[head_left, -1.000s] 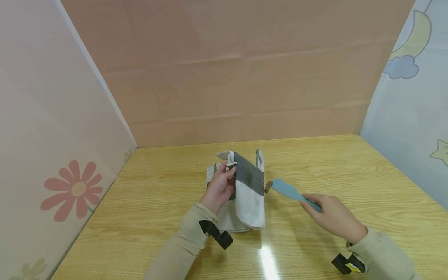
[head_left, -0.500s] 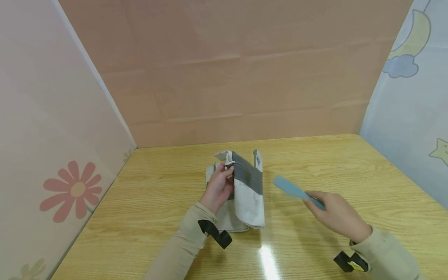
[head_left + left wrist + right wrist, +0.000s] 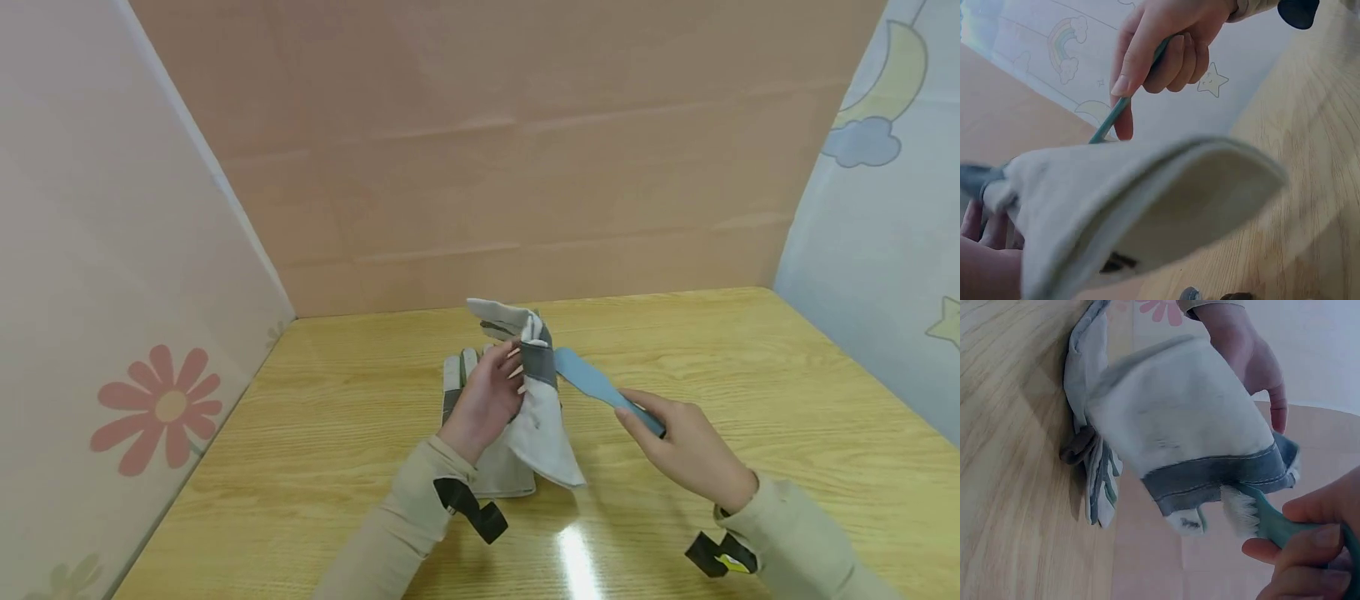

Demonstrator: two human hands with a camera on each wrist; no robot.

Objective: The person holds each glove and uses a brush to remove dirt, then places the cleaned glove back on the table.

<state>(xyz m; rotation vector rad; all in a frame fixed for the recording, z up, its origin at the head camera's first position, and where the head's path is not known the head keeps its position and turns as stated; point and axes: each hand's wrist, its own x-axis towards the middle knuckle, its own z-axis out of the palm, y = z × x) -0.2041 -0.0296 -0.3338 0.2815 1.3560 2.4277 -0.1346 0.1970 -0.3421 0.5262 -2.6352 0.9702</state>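
Note:
My left hand (image 3: 486,408) holds up a white work glove (image 3: 542,429) with a grey band, its cuff hanging down to the right. In my right hand (image 3: 693,450) is a blue-green brush (image 3: 592,382), gripped by the handle. The right wrist view shows the brush's white bristles (image 3: 1241,512) right at the grey band of the raised glove. A second glove (image 3: 498,473) of the same kind lies on the table below, partly hidden by my left hand and the raised glove.
A wooden table (image 3: 337,483) carries everything. Beside the lying glove is a small dark brown rolled piece (image 3: 1077,445). A brown paper-like wall (image 3: 510,167) stands behind, with printed panels (image 3: 862,267) at the sides.
The brush first drew back to the right, then came left and up against the glove. My left hand has raised and turned the glove, so its cuff now swings out rightward.

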